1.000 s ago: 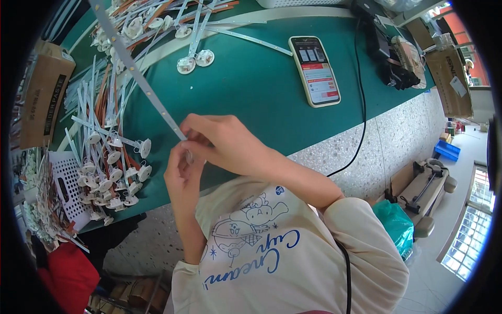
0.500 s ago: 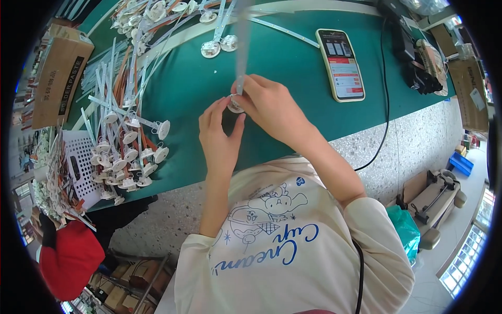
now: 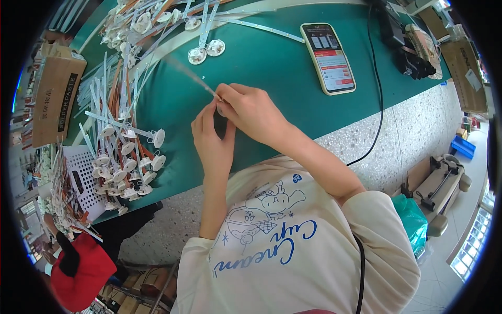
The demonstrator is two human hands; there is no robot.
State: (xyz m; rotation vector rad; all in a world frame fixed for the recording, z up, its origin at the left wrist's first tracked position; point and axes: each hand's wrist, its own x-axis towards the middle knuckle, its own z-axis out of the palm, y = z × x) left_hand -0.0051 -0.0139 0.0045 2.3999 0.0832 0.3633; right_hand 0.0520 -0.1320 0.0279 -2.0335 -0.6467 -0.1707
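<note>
Both my hands meet over the green table (image 3: 272, 57), fingers bent and pinched around one piece. It is a thin light strip (image 3: 196, 78) with a small round white disc at its end. My right hand (image 3: 253, 112) grips the joint of strip and disc between thumb and forefinger. From below and left, my left hand (image 3: 212, 136) closes its fingertips on the disc, which the fingers mostly hide. The strip's free end is smeared by motion, pointing up and left. Beyond the hands lie two round white discs (image 3: 197, 55) fixed to pale strips.
Heaps of similar strips with discs (image 3: 123, 172) cover the left side, beside a white perforated basket (image 3: 83, 180) and a brown carton (image 3: 57, 97). A phone (image 3: 329, 60) lies to the right, with a black cable (image 3: 380, 78) past it. A person in red (image 3: 83, 269) is at lower left.
The strip has swung from pointing straight away to pointing up and left. My hands have turned the disc, which shows less now. The whole view has shifted slightly.
</note>
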